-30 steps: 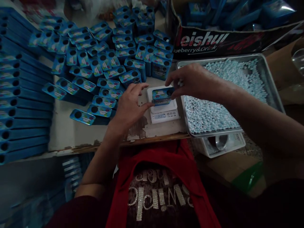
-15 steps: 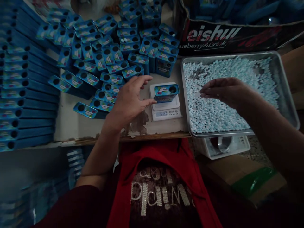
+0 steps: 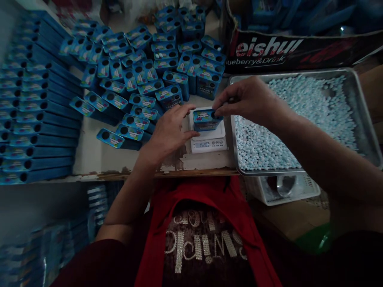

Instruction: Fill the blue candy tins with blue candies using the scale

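The left hand [image 3: 169,131] is spread and unclenched, thumb and fingers parted about the left end of a blue container [image 3: 206,121]; the right hand [image 3: 251,99] bends its fingertips together at the container's round opening, though whether they pinch anything cannot be told from this view. Nearest the viewer, a red apron [image 3: 152,227] lies over a dark top with glittering letters; beyond it, at the table [image 3: 101,163] edge, the container rests on the pan of a white scale [image 3: 208,145], digits on its display; to the right, a metal tray [image 3: 235,151] holds small pale-blue and white pieces [image 3: 260,149]; to the left and beyond, many similar blue containers [image 3: 129,79] stand in clusters, openings upward; behind the tray, a black printed carton [image 3: 299,52] holds further blue items.
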A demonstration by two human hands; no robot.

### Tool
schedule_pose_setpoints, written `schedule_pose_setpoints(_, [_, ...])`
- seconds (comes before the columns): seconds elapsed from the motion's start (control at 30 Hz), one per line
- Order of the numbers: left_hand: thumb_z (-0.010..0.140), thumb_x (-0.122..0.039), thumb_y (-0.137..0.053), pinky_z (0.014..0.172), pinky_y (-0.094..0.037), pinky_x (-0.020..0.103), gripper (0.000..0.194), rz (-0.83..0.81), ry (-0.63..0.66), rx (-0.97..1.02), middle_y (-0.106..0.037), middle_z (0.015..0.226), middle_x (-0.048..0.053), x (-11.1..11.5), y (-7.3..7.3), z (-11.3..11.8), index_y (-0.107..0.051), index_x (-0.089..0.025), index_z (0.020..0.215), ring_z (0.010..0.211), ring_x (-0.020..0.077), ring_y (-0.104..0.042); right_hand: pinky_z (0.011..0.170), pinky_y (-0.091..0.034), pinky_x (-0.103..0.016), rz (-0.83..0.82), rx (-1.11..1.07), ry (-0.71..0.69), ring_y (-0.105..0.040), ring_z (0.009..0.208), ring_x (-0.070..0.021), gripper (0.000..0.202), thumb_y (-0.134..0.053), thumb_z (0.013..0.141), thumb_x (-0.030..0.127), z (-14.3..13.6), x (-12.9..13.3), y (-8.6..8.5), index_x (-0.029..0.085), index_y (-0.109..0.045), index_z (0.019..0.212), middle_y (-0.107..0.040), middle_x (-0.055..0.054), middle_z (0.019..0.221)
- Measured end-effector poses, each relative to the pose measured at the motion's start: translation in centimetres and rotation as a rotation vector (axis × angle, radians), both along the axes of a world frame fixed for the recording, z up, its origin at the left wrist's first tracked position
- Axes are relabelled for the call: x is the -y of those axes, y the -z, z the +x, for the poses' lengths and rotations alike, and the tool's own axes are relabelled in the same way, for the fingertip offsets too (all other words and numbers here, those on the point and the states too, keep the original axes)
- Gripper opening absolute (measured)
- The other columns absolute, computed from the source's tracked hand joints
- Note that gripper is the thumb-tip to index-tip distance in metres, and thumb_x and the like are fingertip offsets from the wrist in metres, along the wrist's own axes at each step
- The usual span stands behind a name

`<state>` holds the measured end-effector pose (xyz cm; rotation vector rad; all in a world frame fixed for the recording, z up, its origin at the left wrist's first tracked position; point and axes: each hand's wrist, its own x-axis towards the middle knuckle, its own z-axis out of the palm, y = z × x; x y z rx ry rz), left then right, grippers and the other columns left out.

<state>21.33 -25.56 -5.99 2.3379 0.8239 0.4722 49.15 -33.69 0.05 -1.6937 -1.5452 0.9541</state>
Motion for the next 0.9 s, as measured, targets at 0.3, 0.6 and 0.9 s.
schedule_pose_setpoints(0.3, [0.095, -0.04, -0.104, 0.119, -0.066, 0.051, 0.063, -0.01, 0.004, 0.04, -0.081, 0.14, 0.009, -0.4, -0.6, 0.2, -0.076, -0.029, 0.151, 0.132, 0.0364, -0.079, 0.077, -0.052, -0.042, 0.025, -0.112, 0.014, -0.067, 0.084, -0.0258, 0.017, -0.103, 0.085, 0.034, -1.0, 0.1, -0.8, 0.027, -0.089, 0.092, -0.079, -0.005, 0.087])
schedule_pose_setpoints(0.6, [0.091, -0.018, -0.104, 0.123, -0.065, 0.053, 0.07, 0.028, -0.02, -0.006, -0.079, 0.147, 0.011, -0.4, -1.7, -0.8, -0.075, -0.025, 0.154, 0.141, 0.04, -0.077, 0.075, -0.044, -0.037, 0.05, -0.293, 0.762, -0.059, 0.085, -0.0214, 0.024, -0.081, 0.078, 0.029, 8.8, 6.7, 4.6, 0.028, -0.059, 0.088, -0.068, -0.005, 0.09])
schedule_pose_setpoints(0.9, [0.1, -0.027, -0.102, 0.128, -0.063, 0.055, 0.068, 0.173, 0.021, -0.02, -0.078, 0.149, 0.011, 0.2, -1.5, 1.0, -0.07, -0.025, 0.16, 0.142, 0.0386, -0.076, 0.104, -0.06, -0.057, -0.183, 0.643, 0.034, -0.08, 0.114, -0.0413, 0.052, -0.086, 0.092, 0.042, 9.5, 13.5, 7.9, 0.023, -0.091, 0.14, -0.086, -0.017, 0.128])
